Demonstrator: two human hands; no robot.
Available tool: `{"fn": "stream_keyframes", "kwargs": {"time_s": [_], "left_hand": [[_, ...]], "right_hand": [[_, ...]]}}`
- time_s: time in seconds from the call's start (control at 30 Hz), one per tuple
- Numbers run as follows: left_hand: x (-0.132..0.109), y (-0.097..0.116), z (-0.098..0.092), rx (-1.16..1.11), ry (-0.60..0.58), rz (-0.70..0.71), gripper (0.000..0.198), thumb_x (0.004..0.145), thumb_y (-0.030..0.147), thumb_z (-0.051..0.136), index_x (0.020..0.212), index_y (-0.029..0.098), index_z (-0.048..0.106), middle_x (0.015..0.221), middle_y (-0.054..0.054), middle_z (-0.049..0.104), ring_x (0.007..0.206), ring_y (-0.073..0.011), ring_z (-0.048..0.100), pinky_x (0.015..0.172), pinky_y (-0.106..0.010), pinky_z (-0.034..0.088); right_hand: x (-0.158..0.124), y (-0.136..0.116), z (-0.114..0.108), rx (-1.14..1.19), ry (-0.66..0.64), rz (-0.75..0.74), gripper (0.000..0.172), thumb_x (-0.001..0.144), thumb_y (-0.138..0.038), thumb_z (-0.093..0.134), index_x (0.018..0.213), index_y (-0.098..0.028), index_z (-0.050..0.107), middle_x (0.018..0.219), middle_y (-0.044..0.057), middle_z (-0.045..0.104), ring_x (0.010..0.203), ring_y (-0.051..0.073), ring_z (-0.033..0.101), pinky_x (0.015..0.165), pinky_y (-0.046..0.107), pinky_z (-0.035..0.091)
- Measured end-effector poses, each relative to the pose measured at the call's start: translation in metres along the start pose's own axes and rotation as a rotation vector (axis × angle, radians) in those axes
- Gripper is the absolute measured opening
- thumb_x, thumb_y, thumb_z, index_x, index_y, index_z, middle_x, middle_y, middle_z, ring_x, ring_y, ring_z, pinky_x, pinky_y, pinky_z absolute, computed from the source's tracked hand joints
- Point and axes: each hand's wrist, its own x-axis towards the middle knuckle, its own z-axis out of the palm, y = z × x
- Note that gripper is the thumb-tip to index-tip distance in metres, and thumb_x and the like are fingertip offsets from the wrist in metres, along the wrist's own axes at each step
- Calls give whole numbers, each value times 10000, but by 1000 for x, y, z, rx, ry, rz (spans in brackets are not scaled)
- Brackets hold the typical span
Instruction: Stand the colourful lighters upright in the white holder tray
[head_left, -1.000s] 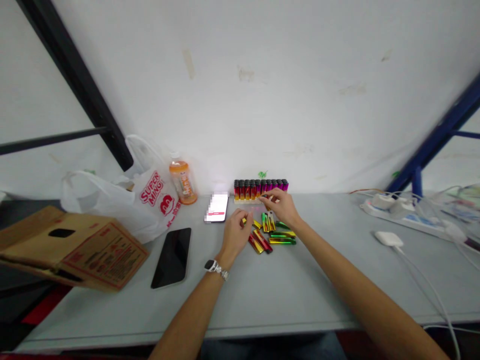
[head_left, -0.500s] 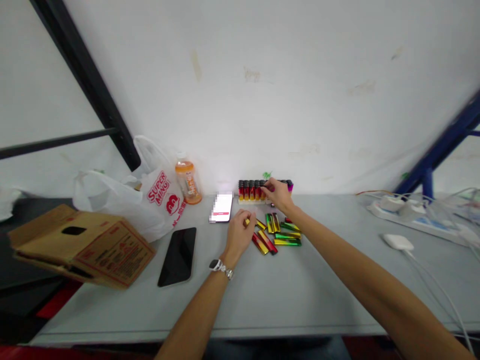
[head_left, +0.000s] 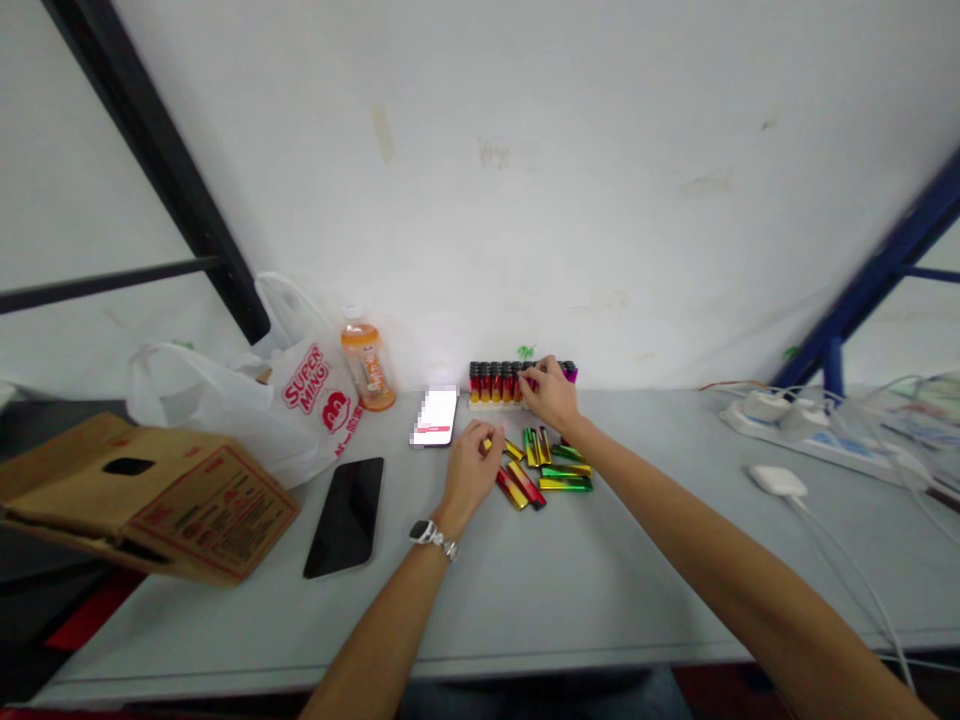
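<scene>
Against the wall stands a row of upright lighters (head_left: 496,382) with black tops and red-to-yellow bodies, set in a pale tray (head_left: 487,405). My right hand (head_left: 551,395) reaches over the right part of the row, its fingers pinched at a lighter and covering several others. My left hand (head_left: 474,463) is closed above the table, just left of the loose pile, with a bit of shiny gold showing between its fingers. Lying in that pile are shiny red-and-gold pieces (head_left: 521,486) and green-and-gold pieces (head_left: 566,484), each about lighter-sized.
Left of my hands lie a lit phone (head_left: 435,415) and a dark phone (head_left: 345,518). An orange drink bottle (head_left: 368,362), a white plastic bag (head_left: 281,420) and an open cardboard box (head_left: 217,515) stand farther left. To the right are a white charger (head_left: 778,481) and a power strip (head_left: 814,435).
The whole view has shifted slightly, so things appear a little farther left. Both hands keep nearly the same places, the right at the lighter row and the left beside the loose pieces.
</scene>
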Motion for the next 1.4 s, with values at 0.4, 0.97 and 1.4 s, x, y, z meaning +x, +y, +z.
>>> {"fn": "stream_keyframes", "kwargs": {"time_s": [0.4,0.97,1.4], "left_hand": [[-2,3,3,54,-49,26,329,956,340,434,688,183,541,717,6,502,653,-128,484,640,-272,363],[18,25,47,276,-120,97,300,954,342,449,721,199,572,840,-14,582,637,-137,523,660,-299,404],[13,16,31,129,156,102,206,942,313,487,792,203,575,919,-48,568,914,-193,555,824,-321,457]], "right_hand": [[-29,11,-23,71,-188,48,520,885,-144,433,1394,-218,506,1105,96,531,921,201,579,814,309,465],[-48,73,-63,87,-602,125,137,692,-303,729,758,-182,726,719,17,684,652,154,572,598,240,386],[-41,28,-40,487,-274,52,202,795,-350,648,788,-187,529,672,-26,562,611,117,497,571,236,363]]}}
